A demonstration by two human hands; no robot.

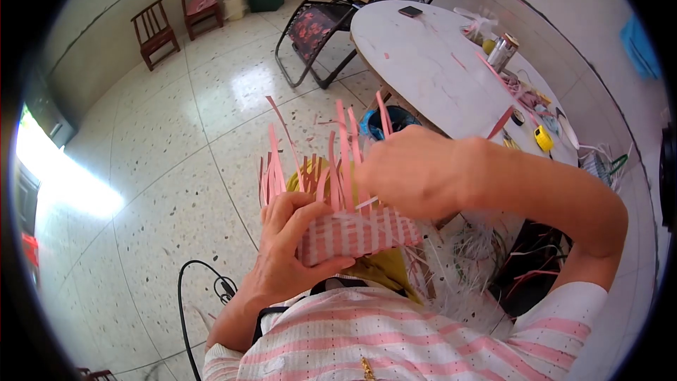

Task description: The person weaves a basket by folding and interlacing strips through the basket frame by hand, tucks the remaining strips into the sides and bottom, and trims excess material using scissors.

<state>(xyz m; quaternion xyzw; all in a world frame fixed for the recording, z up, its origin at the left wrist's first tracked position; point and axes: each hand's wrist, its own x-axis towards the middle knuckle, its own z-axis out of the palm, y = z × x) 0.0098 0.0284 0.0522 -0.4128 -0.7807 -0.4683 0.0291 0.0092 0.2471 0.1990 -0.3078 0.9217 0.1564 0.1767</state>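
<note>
Looks forward and down from the head (a wide, round-edged view), close above the pink-and-white weaving, farther from the table.

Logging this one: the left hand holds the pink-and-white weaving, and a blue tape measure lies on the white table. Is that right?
Not quite: the tape measure is yellow, not blue, as the head view shows. The rest stands: the left hand holds the pink-and-white weaving, and the tape measure lies on the white table.

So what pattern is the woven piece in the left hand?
The woven piece is a pink and white check, best seen in the head view.
</note>
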